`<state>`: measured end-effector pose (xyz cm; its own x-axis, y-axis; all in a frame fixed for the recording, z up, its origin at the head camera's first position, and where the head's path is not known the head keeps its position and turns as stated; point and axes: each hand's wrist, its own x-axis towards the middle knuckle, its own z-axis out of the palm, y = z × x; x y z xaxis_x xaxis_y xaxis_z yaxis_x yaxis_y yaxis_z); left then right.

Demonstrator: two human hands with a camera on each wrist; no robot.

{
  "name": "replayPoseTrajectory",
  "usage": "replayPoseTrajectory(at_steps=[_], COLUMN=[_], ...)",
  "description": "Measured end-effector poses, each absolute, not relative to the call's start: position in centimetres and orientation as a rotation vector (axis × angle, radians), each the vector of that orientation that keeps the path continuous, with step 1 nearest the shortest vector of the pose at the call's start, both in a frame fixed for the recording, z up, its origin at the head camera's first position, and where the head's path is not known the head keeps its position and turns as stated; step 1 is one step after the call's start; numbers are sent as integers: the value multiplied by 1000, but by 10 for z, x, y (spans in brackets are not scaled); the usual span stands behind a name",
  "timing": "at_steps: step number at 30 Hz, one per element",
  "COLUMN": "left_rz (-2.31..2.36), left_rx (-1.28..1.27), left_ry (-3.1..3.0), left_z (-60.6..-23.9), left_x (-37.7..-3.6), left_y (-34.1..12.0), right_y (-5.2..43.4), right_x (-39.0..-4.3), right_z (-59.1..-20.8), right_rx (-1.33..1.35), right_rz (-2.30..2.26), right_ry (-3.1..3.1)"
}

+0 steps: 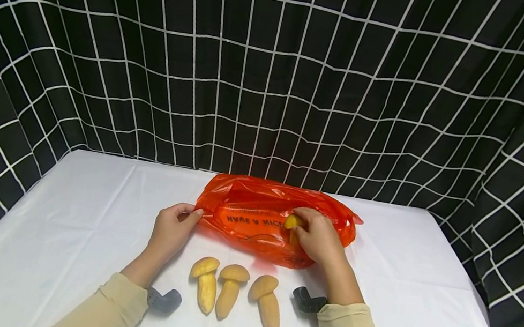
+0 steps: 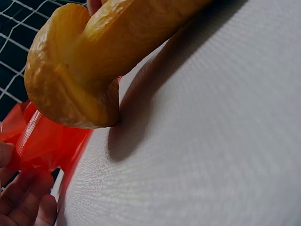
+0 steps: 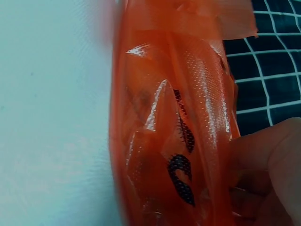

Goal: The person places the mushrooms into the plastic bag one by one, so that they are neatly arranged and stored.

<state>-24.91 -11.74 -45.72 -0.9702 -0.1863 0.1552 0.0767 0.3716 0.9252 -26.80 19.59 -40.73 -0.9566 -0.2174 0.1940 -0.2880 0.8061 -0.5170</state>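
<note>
Far left and behind: a black curtain [image 1: 109, 60] gridded with white lines, hanging round a desk [image 1: 66, 217] under a white cloth. Next, a beige sleeve [image 1: 99, 315] with a dark wrist mount, and the left hand [image 1: 171, 228] lying on the desk, thumb and fingers pinching the left edge of an orange plastic bag [image 1: 245, 221]; from the left wrist view, only curled fingertips [image 2: 23, 202] beside the bag's orange film [image 2: 42, 141]. Below and between the two hands, three yellow mushroom-shaped toys in a row on the cloth, caps away from the person: the left mushroom [image 1: 205, 284], the middle mushroom [image 1: 230, 289] just beside it, the right mushroom [image 1: 266, 301] a little apart and tilted. Close against the left wrist camera, one of them [image 2: 94, 56] large in frame, cap resting on the cloth. Further right, the bag lying flat and crumpled, black lettering across it, its mouth toward the curtain. At its right part, the right hand [image 1: 318, 240] curled round a fourth yellow mushroom [image 1: 293, 222], held at the bag's opening, partly hidden by the fingers. From the right wrist view, only wrinkled orange film [image 3: 174, 132] and the fingers [image 3: 268, 160] against it.
</note>
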Motion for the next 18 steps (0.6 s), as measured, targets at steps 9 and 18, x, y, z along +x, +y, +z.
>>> replayPoseTrajectory(at_steps=[9,18], left_rz=[-1637,-1623], left_rx=[85,91], left_ry=[-2394,-2409], left_z=[-455,-455], left_x=[-248,-248], left_y=[-117,-117], right_y=[194,193], right_x=[-269,-270], right_z=[-411,-416], right_rx=[419,456], right_rz=[840,781], right_ry=[-2888,-2885])
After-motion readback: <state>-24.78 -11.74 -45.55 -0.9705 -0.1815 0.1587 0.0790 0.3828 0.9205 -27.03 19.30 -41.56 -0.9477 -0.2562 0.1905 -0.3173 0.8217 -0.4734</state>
